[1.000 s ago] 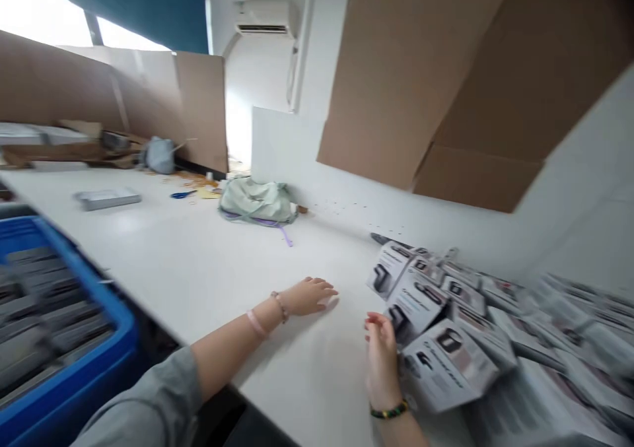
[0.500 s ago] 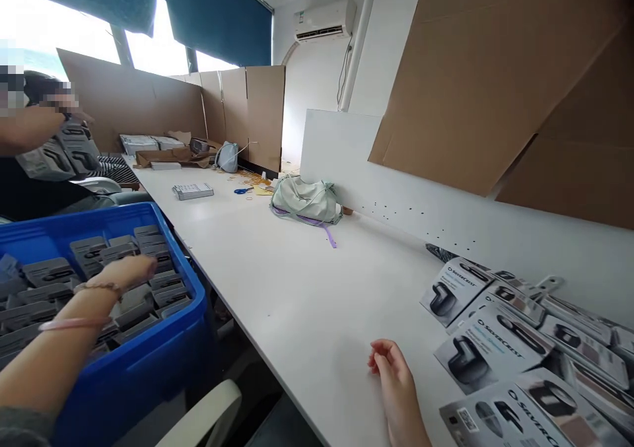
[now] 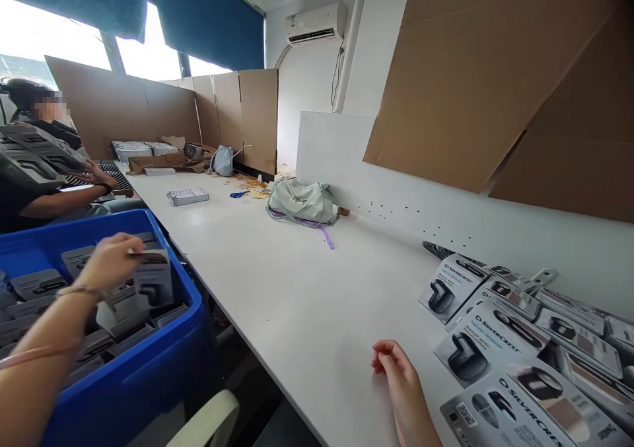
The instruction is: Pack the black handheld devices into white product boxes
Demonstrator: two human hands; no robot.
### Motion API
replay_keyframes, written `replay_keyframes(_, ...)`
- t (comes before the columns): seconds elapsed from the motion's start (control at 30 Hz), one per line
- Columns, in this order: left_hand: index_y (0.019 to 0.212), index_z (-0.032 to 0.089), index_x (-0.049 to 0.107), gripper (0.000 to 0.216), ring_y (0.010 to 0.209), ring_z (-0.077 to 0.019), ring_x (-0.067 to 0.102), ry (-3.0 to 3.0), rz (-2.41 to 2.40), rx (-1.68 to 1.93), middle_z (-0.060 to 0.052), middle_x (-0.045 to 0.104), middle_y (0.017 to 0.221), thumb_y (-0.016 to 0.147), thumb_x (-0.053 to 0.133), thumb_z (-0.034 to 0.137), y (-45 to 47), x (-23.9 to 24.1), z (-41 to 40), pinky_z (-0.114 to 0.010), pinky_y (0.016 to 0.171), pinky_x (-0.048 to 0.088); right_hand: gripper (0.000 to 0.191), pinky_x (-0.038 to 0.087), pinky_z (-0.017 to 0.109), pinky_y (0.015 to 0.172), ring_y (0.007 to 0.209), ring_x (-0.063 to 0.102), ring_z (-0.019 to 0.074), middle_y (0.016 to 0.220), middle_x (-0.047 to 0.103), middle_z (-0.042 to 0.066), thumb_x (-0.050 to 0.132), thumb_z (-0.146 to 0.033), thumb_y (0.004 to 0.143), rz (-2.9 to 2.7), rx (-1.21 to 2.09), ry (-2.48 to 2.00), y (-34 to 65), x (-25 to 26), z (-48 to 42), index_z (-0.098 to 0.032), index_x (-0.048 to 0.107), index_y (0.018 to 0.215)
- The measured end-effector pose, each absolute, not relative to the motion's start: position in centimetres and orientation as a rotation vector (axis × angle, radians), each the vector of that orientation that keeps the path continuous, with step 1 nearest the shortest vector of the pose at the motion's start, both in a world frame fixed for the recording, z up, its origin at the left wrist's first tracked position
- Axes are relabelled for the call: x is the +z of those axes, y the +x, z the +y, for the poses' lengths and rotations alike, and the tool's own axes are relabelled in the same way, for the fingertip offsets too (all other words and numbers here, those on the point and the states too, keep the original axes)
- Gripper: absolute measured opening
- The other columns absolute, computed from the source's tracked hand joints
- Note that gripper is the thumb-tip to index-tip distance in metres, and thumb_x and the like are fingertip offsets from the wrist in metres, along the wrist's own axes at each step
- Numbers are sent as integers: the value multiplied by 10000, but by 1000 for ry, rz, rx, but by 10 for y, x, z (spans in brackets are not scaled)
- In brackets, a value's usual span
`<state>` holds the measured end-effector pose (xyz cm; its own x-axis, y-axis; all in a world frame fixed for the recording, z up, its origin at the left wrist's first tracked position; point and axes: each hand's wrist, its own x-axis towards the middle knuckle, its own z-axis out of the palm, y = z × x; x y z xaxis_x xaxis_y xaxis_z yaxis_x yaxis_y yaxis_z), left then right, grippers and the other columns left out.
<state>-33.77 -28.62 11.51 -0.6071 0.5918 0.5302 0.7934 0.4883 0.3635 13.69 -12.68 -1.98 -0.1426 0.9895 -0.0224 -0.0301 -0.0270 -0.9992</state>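
My left hand (image 3: 109, 262) grips the top of a grey fabric shaver box (image 3: 154, 280), which stands upright above the others at the right side of the blue crate (image 3: 201, 302). Several similar boxes (image 3: 42, 285) fill the crate. On the white table (image 3: 317, 302) rests my right hand (image 3: 399, 374), its fingers curled together with nothing visible in them. Just right of that hand, several SilverCrest fabric shaver boxes (image 3: 500, 341) lie in tilted rows.
A pale green bag (image 3: 302, 201) with a purple strap sits against the partition. Further back are blue scissors (image 3: 239, 195) and a stack of printed cards (image 3: 188, 197). A co-worker (image 3: 49, 183) at the far left holds several boxes. A chair armrest (image 3: 211, 420) is below the table edge.
My left hand has taken hold of a box in the crate and raised it somewhat. My right hand has stayed put. The co-worker's arms and boxes have shifted.
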Motion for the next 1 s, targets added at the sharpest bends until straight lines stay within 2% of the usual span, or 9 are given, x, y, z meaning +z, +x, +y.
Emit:
replay_keyframes(0.1, 725, 121, 539, 526, 958, -110, 500, -1415, -2124, -1019, 77, 488, 977, 820, 432, 627, -333, 146, -298, -308, 936, 386, 157, 475, 282, 646, 651, 571, 174, 652, 596, -9, 629, -370, 722, -1354, 1334, -1094, 133, -16, -124, -215, 641, 742)
replay_keyframes(0.2, 716, 108, 560, 482, 1066, -165, 496, -1680, -1867, -1200, 90, 483, 1092, 724, 578, 589, -295, 184, -293, -383, 989, 328, 186, 509, 309, 689, 709, 606, 193, 737, 625, 15, 645, -394, 759, -1504, 1328, -1010, 124, -13, -123, -213, 636, 800)
replay_keyframes(0.27, 619, 92, 542, 503, 1049, -185, 529, -1797, -1762, -1450, 61, 519, 1067, 746, 584, 576, -262, 201, -270, -417, 967, 369, 244, 526, 351, 793, 863, 637, 227, 898, 660, 55, 652, -413, 785, -1616, 1270, -916, 119, -9, -122, -216, 645, 928)
replay_keyframes(0.33, 478, 89, 549, 537, 1001, -237, 567, -2187, -1606, -1739, -11, 528, 981, 671, 727, 557, -230, 206, -230, -408, 848, 479, 427, 478, 412, 971, 1149, 575, 267, 1208, 612, 98, 680, -432, 792, -1719, 1205, -787, 116, -4, -122, -242, 597, 1166)
replay_keyframes(0.43, 422, 134, 589, 466, 1044, -325, 567, -2589, -1597, -2119, -85, 551, 924, 589, 854, 478, -183, 191, -159, -420, 775, 539, 885, 298, 485, 1150, 1432, 310, 305, 1549, 331, 101, 785, -518, 694, -1784, 1268, -606, 118, 3, -119, -291, 369, 1442)
replay_keyframes(0.53, 451, 169, 576, 426, 1064, -339, 584, -2736, -1502, -2346, -93, 609, 946, 485, 916, 424, -130, 161, -96, -394, 743, 555, 1065, 260, 491, 1165, 1411, 360, 315, 1523, 389, 136, 830, -595, 600, -1752, 1521, -485, 125, 7, -113, -261, 317, 1471)
replay_keyframes(0.67, 502, 182, 517, 435, 1001, -275, 623, -2759, -1388, -2692, -68, 625, 921, 564, 847, 459, -68, 117, -43, -325, 694, 542, 917, 367, 459, 1102, 1279, 528, 290, 1381, 564, 118, 806, -616, 613, -1587, 1764, -349, 132, 6, -109, -249, 439, 1368)
replay_keyframes(0.83, 788, 243, 649, 238, 983, -215, 627, -2696, -1447, -2936, -51, 665, 1008, 714, 733, 453, -44, 74, -7, -310, 759, 524, 748, 452, 456, 1021, 1150, 621, 292, 1220, 681, 83, 818, -558, 617, -1406, 1718, -475, 128, 1, -109, -257, 539, 1243)
replay_keyframes(1.0, 998, 182, 691, 487, 802, -226, 652, -2748, -1699, -2911, -103, 707, 935, 802, 585, 616, -58, 62, 3, -325, 675, 517, 703, 486, 425, 990, 1118, 641, 265, 1231, 676, 58, 770, -442, 711, -1196, 1564, -629, 127, -13, -100, -289, 467, 1327)
